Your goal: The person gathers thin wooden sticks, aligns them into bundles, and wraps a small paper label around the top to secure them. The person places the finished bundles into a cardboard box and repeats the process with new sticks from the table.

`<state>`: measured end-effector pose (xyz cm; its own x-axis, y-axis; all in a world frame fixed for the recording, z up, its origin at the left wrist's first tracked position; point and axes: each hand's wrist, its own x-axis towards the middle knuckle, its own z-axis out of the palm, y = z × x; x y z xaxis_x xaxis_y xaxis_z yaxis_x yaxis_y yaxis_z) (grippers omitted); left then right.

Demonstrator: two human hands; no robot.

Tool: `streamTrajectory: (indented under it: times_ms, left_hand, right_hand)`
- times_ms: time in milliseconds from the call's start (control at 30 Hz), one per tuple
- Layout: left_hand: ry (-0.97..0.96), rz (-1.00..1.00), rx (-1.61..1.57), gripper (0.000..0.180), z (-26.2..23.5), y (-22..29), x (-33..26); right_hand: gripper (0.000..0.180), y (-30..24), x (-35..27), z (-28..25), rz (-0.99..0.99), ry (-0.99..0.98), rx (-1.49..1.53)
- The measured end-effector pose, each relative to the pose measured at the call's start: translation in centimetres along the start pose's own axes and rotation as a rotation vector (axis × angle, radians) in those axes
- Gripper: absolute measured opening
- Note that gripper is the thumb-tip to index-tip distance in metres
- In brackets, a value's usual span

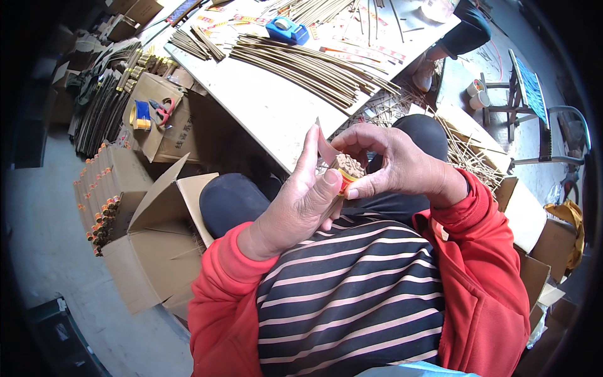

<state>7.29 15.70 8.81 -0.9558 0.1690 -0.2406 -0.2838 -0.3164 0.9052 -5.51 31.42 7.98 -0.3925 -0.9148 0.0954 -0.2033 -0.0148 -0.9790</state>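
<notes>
In front of my chest, my left hand (300, 193) is wrapped round a bundle of thin brown sticks (350, 166), whose cut ends face up. Round the bundle's top runs a red and yellow paper band (345, 181). A loose strip (325, 147) of the band stands up between my hands, its pale back showing. My right hand (402, 160) is closed at the bundle's far side, with its thumb against the band and its fingers curled behind the stick ends. The lower part of the bundle is hidden by my hands.
On the white table (251, 119) ahead lie loose brown sticks (301, 69) and a blue tape dispenser (287, 30). An open cardboard box (151, 251), banded bundles (103, 195), and scissors (164, 110) on another box are at left. Another person's leg (468, 31) and a chair (531, 81) are at right.
</notes>
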Motion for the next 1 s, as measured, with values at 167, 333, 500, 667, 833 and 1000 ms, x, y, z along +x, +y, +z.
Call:
streamTrajectory:
  times_ms: [167, 333, 500, 667, 833, 1000]
  left_hand:
    - [0.064, 0.003, -0.007, 0.094, 0.0, 0.0, -0.2]
    - [0.137, 0.029, 0.06, 0.091, 0.3, 0.2, 0.0]
    - [0.178, 0.029, 0.123, 0.087, 0.0, -0.4, 0.1]
    - [0.159, 0.06, 0.288, 0.082, 0.5, -0.5, -0.1]
    - [0.153, 0.055, 0.324, 0.08, 1.0, -0.7, 0.0]
    - [0.09, 0.055, 0.427, 0.081, 1.3, -0.6, 0.3]
  right_hand:
    - [0.051, 0.2, -0.6, 1.4, 0.047, 0.177, 0.066]
    - [0.04, -1.3, -1.3, 2.2, 0.176, 0.387, -0.336]
    - [0.032, -0.7, -1.7, 3.1, 0.104, 0.352, -0.098]
    - [0.033, -0.5, -1.8, 2.7, 0.132, 0.203, 0.078]
    - [0.035, -0.1, -2.2, 1.4, 0.187, 0.079, 0.064]
    - [0.036, -0.3, -2.6, 0.2, 0.085, 0.002, -0.15]
